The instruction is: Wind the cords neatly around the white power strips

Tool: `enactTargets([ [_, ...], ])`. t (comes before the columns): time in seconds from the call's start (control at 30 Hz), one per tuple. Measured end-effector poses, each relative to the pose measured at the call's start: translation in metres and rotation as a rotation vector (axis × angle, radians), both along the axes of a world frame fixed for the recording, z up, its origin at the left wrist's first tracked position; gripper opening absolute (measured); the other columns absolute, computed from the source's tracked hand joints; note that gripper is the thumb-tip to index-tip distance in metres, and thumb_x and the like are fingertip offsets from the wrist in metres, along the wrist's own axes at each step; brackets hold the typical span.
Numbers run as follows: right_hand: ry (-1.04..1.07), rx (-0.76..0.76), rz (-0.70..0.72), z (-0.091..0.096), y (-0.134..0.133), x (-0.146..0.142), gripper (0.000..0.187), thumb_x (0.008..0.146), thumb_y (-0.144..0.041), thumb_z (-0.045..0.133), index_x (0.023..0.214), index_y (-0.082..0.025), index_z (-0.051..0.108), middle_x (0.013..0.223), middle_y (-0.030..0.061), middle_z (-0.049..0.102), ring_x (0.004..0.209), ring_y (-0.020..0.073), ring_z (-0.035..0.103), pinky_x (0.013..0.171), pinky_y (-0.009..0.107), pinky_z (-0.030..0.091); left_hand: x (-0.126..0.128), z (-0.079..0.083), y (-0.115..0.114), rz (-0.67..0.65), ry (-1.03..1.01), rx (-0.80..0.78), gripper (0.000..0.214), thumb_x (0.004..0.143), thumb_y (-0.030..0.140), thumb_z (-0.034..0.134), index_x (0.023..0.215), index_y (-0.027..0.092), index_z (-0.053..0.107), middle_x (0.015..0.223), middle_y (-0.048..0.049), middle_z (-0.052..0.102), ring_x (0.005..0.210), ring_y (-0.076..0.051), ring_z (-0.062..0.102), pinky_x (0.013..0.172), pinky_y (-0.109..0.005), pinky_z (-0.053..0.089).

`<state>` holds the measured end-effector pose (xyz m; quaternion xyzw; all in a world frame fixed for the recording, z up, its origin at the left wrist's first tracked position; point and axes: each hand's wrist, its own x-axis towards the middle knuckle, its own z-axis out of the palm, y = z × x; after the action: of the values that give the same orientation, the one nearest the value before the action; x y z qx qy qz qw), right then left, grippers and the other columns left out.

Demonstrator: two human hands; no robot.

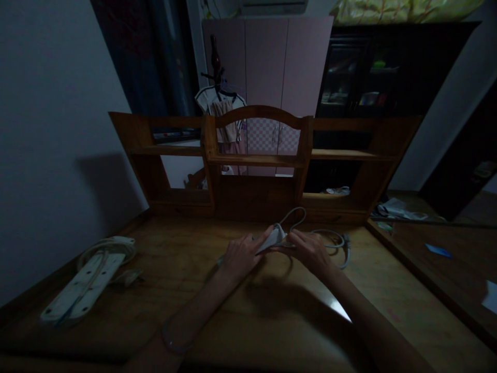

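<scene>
Over the middle of the wooden desk top (186, 311), my two hands work close together. My left hand (241, 255) is closed around a light grey piece (275, 236) that looks like folded cloth; dim light hides its exact kind. My right hand (309, 250) has its fingers pinched beside it, on a grey cable (298, 209) whose loop rises above the fingers. More of the cable curls behind my right hand and ends in a plug (346, 241) on the desk. Fingers cover the spot where cable and grey piece meet.
A white power strip (83, 285) with its coiled cord (128, 248) lies at the left. Along the desk's back stands a wooden shelf unit (256, 161). A lower brown surface at the right holds a blue card (438, 250) and a white paper (491, 296).
</scene>
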<state>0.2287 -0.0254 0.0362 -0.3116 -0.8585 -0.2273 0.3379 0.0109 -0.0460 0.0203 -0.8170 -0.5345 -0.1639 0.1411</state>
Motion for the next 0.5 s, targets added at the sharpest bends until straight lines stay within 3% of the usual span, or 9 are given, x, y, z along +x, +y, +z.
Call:
enactTargets([
  [0.13, -0.015, -0.056, 0.019, 0.01, 0.002, 0.014, 0.03, 0.087, -0.044, 0.056, 0.075, -0.017, 0.052, 0.066, 0.0004, 0.055, 0.056, 0.0102, 0.05, 0.054, 0.024, 0.029, 0.002, -0.002, -0.003, -0.152, 0.042, 0.012, 0.066, 0.089, 0.051, 0.045, 0.145, 0.039, 0.012, 0.088, -0.0026, 0.06, 0.076, -0.018, 0.06, 0.062, -0.026, 0.04],
  [0.27, 0.038, -0.209, 0.077, 0.015, 0.003, 0.021, 0.037, 0.077, -0.052, 0.065, 0.076, -0.017, 0.05, 0.067, -0.0008, 0.053, 0.055, 0.0096, 0.045, 0.054, 0.023, 0.028, 0.003, -0.004, -0.004, -0.293, 0.069, 0.038, 0.061, 0.091, 0.052, 0.04, 0.145, 0.035, 0.017, 0.084, -0.0026, 0.059, 0.072, -0.017, 0.059, 0.062, -0.026, 0.041],
  [0.4, 0.203, -0.536, 0.193, 0.021, 0.001, 0.022, 0.047, 0.063, -0.055, 0.074, 0.068, -0.018, 0.046, 0.06, -0.005, 0.044, 0.054, 0.0083, 0.037, 0.05, 0.022, 0.024, 0.005, -0.007, -0.008, -0.424, 0.059, 0.037, 0.061, 0.088, 0.054, 0.042, 0.142, 0.03, 0.027, 0.09, -0.0048, 0.06, 0.078, -0.019, 0.06, 0.065, -0.029, 0.045],
  [0.5, 0.371, -0.775, 0.259, 0.023, 0.003, 0.023, 0.044, 0.068, -0.053, 0.071, 0.064, -0.018, 0.046, 0.058, -0.0057, 0.039, 0.054, 0.0083, 0.033, 0.049, 0.021, 0.024, 0.013, -0.009, -0.015, -0.535, 0.041, 0.024, 0.063, 0.087, 0.054, 0.043, 0.141, 0.023, 0.03, 0.096, -0.008, 0.061, 0.083, -0.022, 0.06, 0.069, -0.033, 0.048],
])
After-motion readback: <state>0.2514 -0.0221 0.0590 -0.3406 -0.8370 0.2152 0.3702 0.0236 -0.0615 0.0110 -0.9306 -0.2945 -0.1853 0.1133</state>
